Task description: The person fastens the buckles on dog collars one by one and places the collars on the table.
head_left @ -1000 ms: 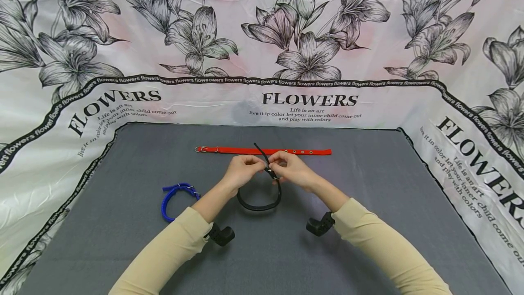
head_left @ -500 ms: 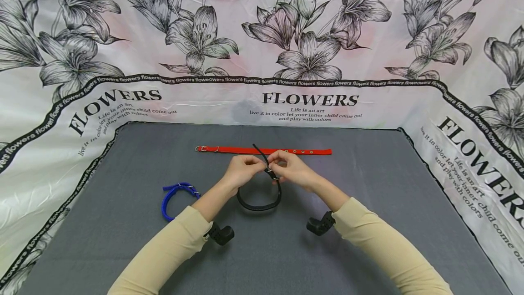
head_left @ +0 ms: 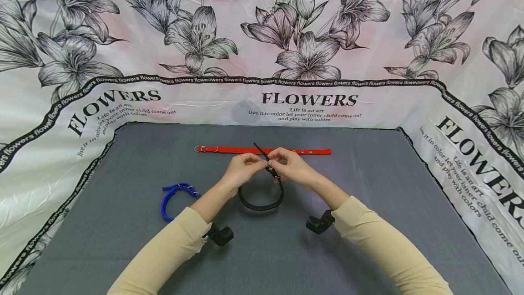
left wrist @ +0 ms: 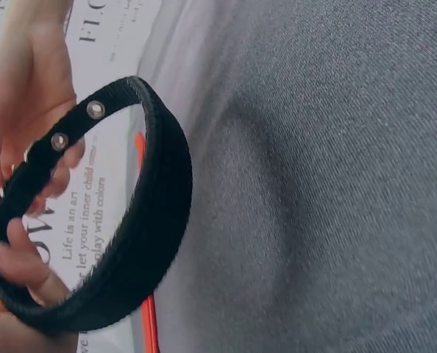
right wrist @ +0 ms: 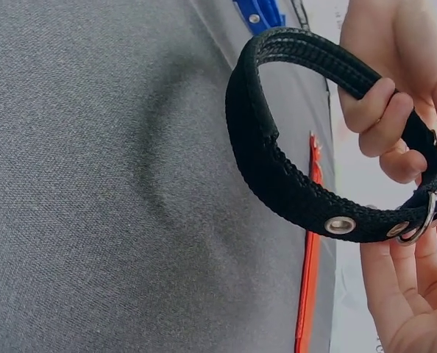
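A black collar [head_left: 261, 207] with metal eyelets is held up over the grey cloth, bent round into a loop. Its buckle end and a D-ring [right wrist: 423, 220] show in the right wrist view. My left hand [head_left: 241, 170] pinches the strap beside the buckle, with several fingers curled round the band in the right wrist view. On the other side of the buckle my right hand [head_left: 295, 167] pinches the strap between thumb and fingers. The strap's free tip [head_left: 259, 148] points up and away past the fingers. Fingers partly hide the buckle.
A red collar [head_left: 229, 150] lies stretched out flat behind the hands. To the left, a blue collar [head_left: 165, 206] is fastened in a loop, partly covered by the left forearm. Floral printed cloth [head_left: 213, 99] rises behind the grey surface [head_left: 352, 163].
Both hands stay in almost the same place, pinching the black collar near its buckle. The loop has shifted very slightly to the right.
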`<state>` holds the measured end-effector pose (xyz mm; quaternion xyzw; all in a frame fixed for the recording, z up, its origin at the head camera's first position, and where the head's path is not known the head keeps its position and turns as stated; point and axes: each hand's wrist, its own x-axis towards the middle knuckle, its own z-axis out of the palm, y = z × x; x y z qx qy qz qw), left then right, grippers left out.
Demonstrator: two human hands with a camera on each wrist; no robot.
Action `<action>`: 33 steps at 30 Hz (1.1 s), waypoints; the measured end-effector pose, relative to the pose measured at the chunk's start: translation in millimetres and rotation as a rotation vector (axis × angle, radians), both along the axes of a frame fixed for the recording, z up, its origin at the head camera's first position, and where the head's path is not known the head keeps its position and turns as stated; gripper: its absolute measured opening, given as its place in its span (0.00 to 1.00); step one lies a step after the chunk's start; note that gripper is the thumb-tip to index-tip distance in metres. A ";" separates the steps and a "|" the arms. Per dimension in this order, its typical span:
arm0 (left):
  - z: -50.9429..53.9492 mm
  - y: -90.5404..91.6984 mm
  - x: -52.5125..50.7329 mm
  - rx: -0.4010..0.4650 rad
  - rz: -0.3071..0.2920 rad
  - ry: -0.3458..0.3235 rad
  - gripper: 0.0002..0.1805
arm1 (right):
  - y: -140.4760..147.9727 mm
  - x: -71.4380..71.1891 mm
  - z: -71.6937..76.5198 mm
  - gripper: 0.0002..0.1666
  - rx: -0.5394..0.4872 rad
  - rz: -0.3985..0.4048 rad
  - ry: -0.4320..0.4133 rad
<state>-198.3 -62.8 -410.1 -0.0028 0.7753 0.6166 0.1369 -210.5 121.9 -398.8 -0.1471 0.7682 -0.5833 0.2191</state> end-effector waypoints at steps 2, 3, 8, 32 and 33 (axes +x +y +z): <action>-0.3 -2.1 -0.5 0.049 -0.028 -0.004 0.11 | 0.9 -0.7 0.7 0.17 0.008 -0.011 0.005; -0.2 -3.2 -0.3 0.068 -0.042 -0.002 0.12 | 1.3 -1.1 0.6 0.17 0.010 -0.019 0.005; -0.9 -7.1 0.7 0.101 -0.082 0.009 0.16 | 2.8 -1.8 1.3 0.14 0.008 -0.048 0.003; -3.1 -9.4 1.6 0.118 0.033 0.009 0.14 | 0.5 -0.9 2.2 0.12 0.041 0.004 -0.032; -3.2 -9.4 1.3 0.116 0.033 0.011 0.14 | 0.7 -0.6 2.2 0.12 0.028 0.009 -0.035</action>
